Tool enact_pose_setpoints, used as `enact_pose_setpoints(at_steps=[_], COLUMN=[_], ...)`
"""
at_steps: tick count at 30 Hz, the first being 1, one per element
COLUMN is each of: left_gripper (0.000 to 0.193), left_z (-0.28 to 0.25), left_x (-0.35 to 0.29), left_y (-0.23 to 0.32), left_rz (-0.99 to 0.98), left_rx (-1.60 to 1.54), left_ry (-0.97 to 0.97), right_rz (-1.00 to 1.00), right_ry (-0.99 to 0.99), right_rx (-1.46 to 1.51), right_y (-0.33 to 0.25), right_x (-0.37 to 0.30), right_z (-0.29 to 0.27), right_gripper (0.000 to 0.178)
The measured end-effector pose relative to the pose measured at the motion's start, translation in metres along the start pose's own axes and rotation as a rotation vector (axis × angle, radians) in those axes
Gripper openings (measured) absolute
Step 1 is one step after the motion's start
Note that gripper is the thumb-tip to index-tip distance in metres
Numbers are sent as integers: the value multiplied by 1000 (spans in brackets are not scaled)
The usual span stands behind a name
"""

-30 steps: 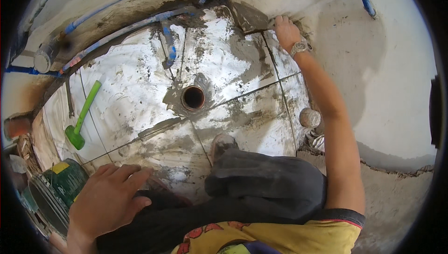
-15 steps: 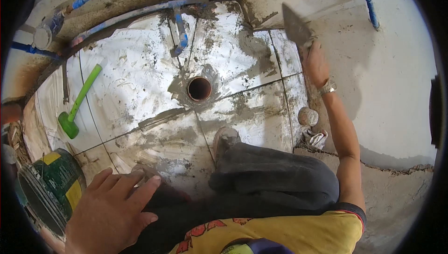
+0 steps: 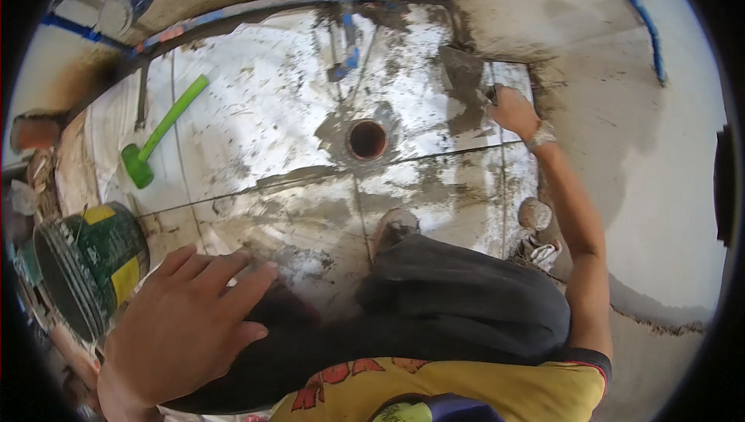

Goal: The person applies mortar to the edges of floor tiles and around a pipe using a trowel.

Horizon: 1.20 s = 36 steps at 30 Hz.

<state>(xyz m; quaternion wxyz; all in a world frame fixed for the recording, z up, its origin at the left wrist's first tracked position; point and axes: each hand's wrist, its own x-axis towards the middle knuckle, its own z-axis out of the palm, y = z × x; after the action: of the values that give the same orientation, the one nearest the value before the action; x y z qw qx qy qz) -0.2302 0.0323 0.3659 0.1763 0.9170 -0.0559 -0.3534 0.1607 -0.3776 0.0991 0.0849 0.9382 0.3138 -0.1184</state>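
Observation:
My right hand (image 3: 515,114) is closed round the handle of a pointed trowel (image 3: 463,71) at the far right of the tiled floor. The blade, grey with mortar, lies over the tile near the corner; whether it touches the surface I cannot tell. Smeared white tiles (image 3: 256,104) stretch across the floor, with an upright brown pipe opening (image 3: 367,140) ringed by mortar in the middle. My left hand (image 3: 190,313) hovers palm down at the lower left, fingers spread, holding nothing. Close to its left is a tilted green and yellow bucket (image 3: 116,255).
A green mallet (image 3: 164,131) lies on the left tiles. Blue pipes (image 3: 272,7) run along the far wall, and one short blue pipe (image 3: 349,46) reaches the floor tiles. A round mortar-coloured lump (image 3: 535,213) and crumpled wrapping (image 3: 537,253) lie beside my right arm.
My right hand has brought the trowel from the right wall down over the tiles near the corner. The whole view has shifted slightly. My left hand stays spread at the lower left.

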Motion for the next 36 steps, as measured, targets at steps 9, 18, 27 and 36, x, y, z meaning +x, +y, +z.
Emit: enact_pose_setpoints(at_steps=[9,18,27,36], left_gripper=[64,62,60,61], left_z=[8,9,9,9], left_x=[10,2,-3,-12], left_y=[0,2,2,5], left_rz=[105,136,124,81], left_rx=[-44,-13,-2,14], left_ry=[-47,-141,-202,-219], right_rz=[-103,-432,-772,-696], right_ry=[-383,-305,-99,-189], right_rx=[550,416,94,144], right_y=[-121,-158,-176,-189], right_x=[-16,24,34,29], right_z=[-33,-18,0,-24], right_gripper=[47,50,37,29])
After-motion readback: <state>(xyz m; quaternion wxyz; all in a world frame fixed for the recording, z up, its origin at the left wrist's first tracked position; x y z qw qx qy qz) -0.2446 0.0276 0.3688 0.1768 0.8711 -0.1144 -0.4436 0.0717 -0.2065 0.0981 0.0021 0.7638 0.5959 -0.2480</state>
